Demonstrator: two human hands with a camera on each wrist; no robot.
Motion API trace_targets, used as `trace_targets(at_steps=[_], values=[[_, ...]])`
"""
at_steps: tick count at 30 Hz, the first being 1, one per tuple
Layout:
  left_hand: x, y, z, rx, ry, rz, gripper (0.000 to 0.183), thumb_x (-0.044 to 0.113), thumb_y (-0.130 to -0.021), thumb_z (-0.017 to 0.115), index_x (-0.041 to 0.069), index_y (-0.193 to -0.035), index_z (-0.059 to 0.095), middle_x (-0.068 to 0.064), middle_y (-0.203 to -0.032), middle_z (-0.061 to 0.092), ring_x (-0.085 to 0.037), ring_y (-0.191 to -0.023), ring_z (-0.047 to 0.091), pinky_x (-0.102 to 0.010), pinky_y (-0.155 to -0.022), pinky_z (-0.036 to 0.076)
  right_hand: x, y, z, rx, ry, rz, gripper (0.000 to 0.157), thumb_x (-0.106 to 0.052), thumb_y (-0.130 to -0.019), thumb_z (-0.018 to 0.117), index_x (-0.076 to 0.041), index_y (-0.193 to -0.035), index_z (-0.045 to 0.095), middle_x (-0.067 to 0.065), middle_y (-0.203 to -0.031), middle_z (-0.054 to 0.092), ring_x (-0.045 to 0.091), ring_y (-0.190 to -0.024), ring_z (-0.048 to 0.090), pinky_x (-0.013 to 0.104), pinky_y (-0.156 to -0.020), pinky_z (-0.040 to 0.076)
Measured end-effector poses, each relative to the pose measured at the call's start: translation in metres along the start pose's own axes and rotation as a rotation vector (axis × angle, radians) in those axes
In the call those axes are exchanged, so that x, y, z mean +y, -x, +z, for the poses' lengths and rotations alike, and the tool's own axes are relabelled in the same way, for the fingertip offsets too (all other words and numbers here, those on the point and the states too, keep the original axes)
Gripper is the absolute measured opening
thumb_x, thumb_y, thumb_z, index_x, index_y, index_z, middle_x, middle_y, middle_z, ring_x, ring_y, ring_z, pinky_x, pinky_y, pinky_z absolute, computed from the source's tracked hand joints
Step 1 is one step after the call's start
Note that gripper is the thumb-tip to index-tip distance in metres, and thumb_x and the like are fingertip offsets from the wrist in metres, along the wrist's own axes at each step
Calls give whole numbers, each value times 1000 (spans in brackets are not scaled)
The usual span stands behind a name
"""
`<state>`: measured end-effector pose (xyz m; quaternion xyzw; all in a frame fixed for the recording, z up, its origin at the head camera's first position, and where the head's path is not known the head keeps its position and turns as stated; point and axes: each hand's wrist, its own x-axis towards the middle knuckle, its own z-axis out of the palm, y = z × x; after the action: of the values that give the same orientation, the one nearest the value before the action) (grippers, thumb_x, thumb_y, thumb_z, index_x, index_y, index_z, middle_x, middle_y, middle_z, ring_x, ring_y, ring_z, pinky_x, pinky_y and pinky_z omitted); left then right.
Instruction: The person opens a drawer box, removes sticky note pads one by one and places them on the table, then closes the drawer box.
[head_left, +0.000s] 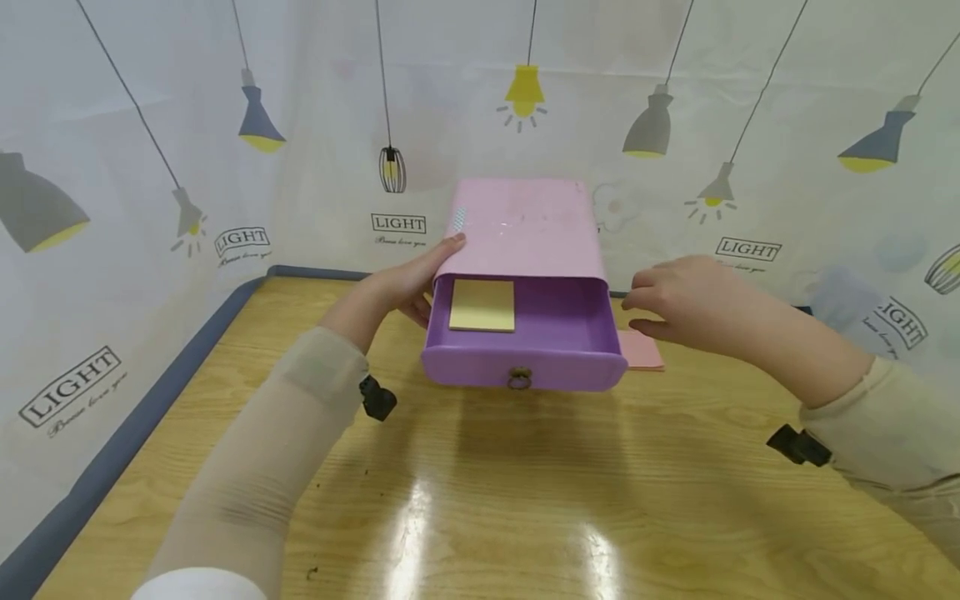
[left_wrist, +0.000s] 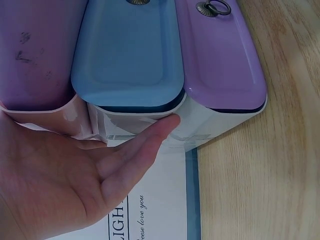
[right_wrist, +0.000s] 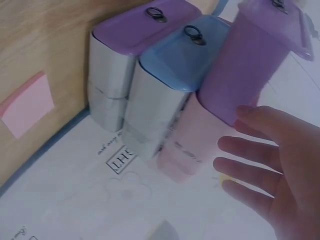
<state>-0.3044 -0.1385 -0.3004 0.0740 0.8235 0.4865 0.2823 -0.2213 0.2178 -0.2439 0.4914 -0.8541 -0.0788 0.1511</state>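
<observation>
A purple drawer (head_left: 562, 321) is left pulled out of a pink case (head_left: 517, 229), its wide front laid from nine to three o'clock in the head view. The drawer is found at nine o'clock from the right hand (head_left: 678, 296), just beside it. The right hand's fingers are spread apart and nothing is held. The case is touched on its nine o'clock side by the left hand (head_left: 408, 281), with fingers extended along the wall and nothing clasped. In the drawer, toward nine o'clock, a yellow note pad (head_left: 482, 305) is placed, nearer the left hand. A pink note pad (head_left: 643, 350) is seen on the table (head_left: 517, 492), between seven and eight o'clock from the right hand, partly covered by the drawer. The drawer's rear is hidden inside the case. Whether the drawer is touched by the right thumb cannot be told. A blue drawer (left_wrist: 130, 55) and a lower purple drawer (left_wrist: 222, 60) are shown only in the wrist views.
</observation>
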Motion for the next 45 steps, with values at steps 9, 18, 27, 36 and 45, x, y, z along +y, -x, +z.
trace_targets(at_steps=[9,18,27,36,45], values=[[-1,-1,-2,2,4,-12,99,85,-84,19,10,-147,37,-26,-119,58,-41,-90,67,-49,-75,56,-3,-18,-14,89,6,-70,12,-11,-76,79,-13,-84,70,-3,-75,61,17,-63,58,36,-54,49],[-2,-4,-1,1,18,-22,101,86,-82,20,10,-147,37,-26,-120,57,-42,-90,67,-50,-75,56,-11,-35,-21,46,17,-97,10,-15,-79,78,-11,-85,70,-3,-76,60,15,-62,55,34,-55,49],[-1,-2,-1,3,8,-13,101,86,-83,19,9,-146,37,-26,-118,58,-41,-89,68,-49,-75,56,-13,-54,-25,-2,-1,-142,9,-14,-81,77,-12,-83,69,-4,-73,56,15,-62,53,36,-56,48],[-1,-4,0,8,8,-11,100,85,-84,19,8,-145,38,-26,-117,58,-41,-88,68,-49,-74,57,-19,-75,-33,-85,33,-157,8,-15,-83,74,-14,-81,67,-4,-73,53,18,-65,56,37,-57,48],[0,-2,1,-1,6,-4,101,86,-83,19,9,-145,39,-26,-118,58,-41,-89,67,-49,-75,56,-20,-86,-32,-123,23,-195,8,-16,-84,72,-13,-81,66,-3,-72,53,20,-64,56,38,-57,48]])
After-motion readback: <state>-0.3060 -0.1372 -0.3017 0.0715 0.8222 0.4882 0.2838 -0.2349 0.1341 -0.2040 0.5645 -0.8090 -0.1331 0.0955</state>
